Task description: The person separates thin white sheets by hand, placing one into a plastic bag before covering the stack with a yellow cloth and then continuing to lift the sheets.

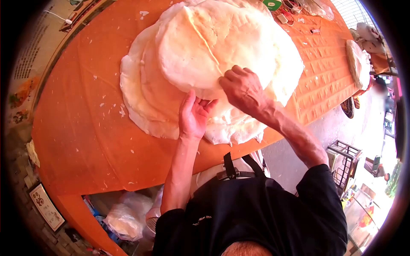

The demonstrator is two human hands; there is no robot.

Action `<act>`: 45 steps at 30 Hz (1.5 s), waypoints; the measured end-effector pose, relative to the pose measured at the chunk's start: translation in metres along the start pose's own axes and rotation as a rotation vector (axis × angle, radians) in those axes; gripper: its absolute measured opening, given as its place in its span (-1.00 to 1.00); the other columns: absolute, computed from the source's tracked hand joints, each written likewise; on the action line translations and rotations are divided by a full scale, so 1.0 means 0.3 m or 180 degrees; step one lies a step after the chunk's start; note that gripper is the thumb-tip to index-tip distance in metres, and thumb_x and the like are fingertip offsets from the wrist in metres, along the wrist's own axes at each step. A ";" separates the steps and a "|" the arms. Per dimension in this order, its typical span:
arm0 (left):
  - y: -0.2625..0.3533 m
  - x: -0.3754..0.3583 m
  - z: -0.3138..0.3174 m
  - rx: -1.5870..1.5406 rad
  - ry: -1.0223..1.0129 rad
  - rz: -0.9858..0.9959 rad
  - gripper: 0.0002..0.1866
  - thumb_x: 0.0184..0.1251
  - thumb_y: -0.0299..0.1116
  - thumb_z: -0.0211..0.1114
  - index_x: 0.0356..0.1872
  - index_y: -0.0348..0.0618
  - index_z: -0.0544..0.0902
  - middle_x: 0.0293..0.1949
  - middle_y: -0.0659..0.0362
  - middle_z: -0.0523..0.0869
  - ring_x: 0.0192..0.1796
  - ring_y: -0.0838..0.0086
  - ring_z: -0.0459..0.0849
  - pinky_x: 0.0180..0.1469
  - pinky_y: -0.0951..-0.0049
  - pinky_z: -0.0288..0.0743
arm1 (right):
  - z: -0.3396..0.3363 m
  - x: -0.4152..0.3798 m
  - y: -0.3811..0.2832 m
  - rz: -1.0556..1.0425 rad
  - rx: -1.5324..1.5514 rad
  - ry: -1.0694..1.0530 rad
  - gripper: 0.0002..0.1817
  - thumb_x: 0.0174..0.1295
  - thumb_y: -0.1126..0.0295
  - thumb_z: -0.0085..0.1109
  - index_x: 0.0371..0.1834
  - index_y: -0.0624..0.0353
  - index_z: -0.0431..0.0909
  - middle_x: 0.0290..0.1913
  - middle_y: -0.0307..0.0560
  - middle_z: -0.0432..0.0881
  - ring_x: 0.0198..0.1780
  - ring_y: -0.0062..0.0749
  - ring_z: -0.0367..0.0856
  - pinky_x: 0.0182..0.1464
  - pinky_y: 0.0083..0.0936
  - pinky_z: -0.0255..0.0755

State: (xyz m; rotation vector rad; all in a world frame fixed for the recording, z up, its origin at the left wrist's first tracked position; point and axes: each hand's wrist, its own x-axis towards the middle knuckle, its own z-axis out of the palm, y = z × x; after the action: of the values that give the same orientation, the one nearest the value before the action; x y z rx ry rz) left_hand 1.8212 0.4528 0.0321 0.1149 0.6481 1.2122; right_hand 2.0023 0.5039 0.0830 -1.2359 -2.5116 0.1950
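A thick round pad of white cotton wadding [192, 59] lies on top of a wider, ragged-edged layer of wadding [149, 115]. A thin yellow line [200, 36] runs across the top pad from its far edge toward my right hand. My right hand [243, 87] is closed at the near edge of the pad, knuckles up, its fingertips hidden against the wadding. My left hand [195, 117] is turned palm up just below the same edge, thumb raised at the rim and fingers loosely curled and apart.
The wadding rests on an orange-covered table [81, 141] with white scraps scattered over it. A green box [272, 4] and cables sit at the far edge. A plastic bag [126, 217] is under the table; a metal rack [344, 160] stands right.
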 end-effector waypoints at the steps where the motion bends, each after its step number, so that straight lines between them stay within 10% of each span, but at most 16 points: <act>1: 0.002 0.005 0.005 0.0062 0.0011 -0.0027 -0.56 0.51 -0.13 0.08 0.20 -0.24 0.45 0.14 0.03 0.58 0.18 0.18 0.56 0.25 0.07 0.50 | 0.020 -0.002 -0.011 -0.0019 -0.0063 0.0004 -0.88 -0.10 0.42 0.24 -0.50 0.12 0.49 -0.42 -0.14 0.49 -0.25 -0.21 0.51 -0.25 -0.31 0.42; 6: 0.013 0.018 0.011 0.0114 -0.0130 0.0068 -0.60 0.51 -0.17 0.06 0.17 -0.26 0.46 0.09 -0.02 0.61 0.15 0.15 0.60 0.24 0.07 0.51 | 0.013 -0.091 0.007 -0.0163 0.0192 0.0090 -0.43 -0.08 0.39 0.36 0.12 0.15 0.52 0.21 0.11 0.50 0.29 0.03 0.44 0.26 -0.11 0.36; 10: 0.036 0.013 0.033 0.0111 -0.0384 0.0133 -0.60 0.51 -0.18 0.06 0.16 -0.27 0.48 0.04 -0.06 0.64 0.15 0.07 0.61 0.24 0.08 0.50 | 0.042 -0.016 0.099 -0.0103 -0.0260 0.0444 -0.85 -0.05 0.52 0.13 -0.36 0.16 0.51 -0.37 -0.08 0.53 -0.24 -0.14 0.57 -0.19 -0.23 0.49; 14: 0.075 -0.055 0.001 0.1207 0.0375 0.0209 -0.63 0.48 -0.24 0.13 0.14 -0.29 0.50 -0.09 -0.02 0.67 -0.01 0.22 0.67 0.09 0.26 0.56 | -0.276 0.120 0.103 0.0647 -0.0827 0.0246 -0.81 0.08 0.48 0.07 -0.28 -0.01 0.63 -0.36 -0.16 0.69 -0.32 -0.16 0.68 -0.35 -0.26 0.54; 15: 0.079 -0.084 -0.018 0.1588 0.0642 0.0224 -0.64 0.48 -0.26 0.14 0.14 -0.29 0.49 -0.10 0.00 0.67 -0.06 0.26 0.68 0.05 0.31 0.57 | -0.358 0.143 0.106 0.0184 -0.0907 0.1103 -0.80 0.05 0.51 0.09 -0.29 0.00 0.63 -0.39 -0.17 0.68 -0.37 -0.19 0.67 -0.38 -0.26 0.52; 23: 0.081 -0.189 -0.187 0.1352 0.1730 0.0546 -0.71 0.43 -0.39 0.19 0.08 -0.30 0.48 -0.13 0.04 0.65 -0.15 0.34 0.70 -0.03 0.36 0.63 | -0.049 -0.022 0.106 0.0192 -0.0328 -0.0353 -0.91 -0.05 0.57 0.12 -0.48 0.14 0.56 -0.44 -0.06 0.61 -0.31 -0.15 0.62 -0.33 -0.26 0.53; 29: 0.061 -0.183 -0.191 0.0754 0.1219 0.0235 -0.78 0.43 -0.41 0.19 0.00 -0.28 0.49 -0.14 0.05 0.66 -0.14 0.32 0.71 -0.06 0.35 0.65 | -0.265 0.066 -0.033 -0.0073 -0.0640 0.0539 -0.89 -0.08 0.55 0.10 -0.47 0.10 0.52 -0.48 -0.12 0.56 -0.34 -0.20 0.59 -0.38 -0.27 0.51; 45: 0.039 -0.148 -0.144 -0.0114 0.0388 0.0113 -0.90 0.44 -0.39 0.16 -0.17 -0.18 0.56 -0.27 0.16 0.69 -0.20 0.28 0.72 -0.17 0.34 0.63 | 0.031 0.006 -0.135 0.0081 0.0082 -0.0305 -0.97 -0.09 0.55 0.12 -0.54 0.22 0.52 -0.47 -0.02 0.53 -0.26 -0.16 0.55 -0.29 -0.27 0.50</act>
State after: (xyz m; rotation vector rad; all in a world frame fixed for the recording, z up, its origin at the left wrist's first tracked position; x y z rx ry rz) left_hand 1.7804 0.4066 0.0196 0.0226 0.7326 1.2717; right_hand 1.9679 0.4805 0.0857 -1.2776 -2.5665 0.2983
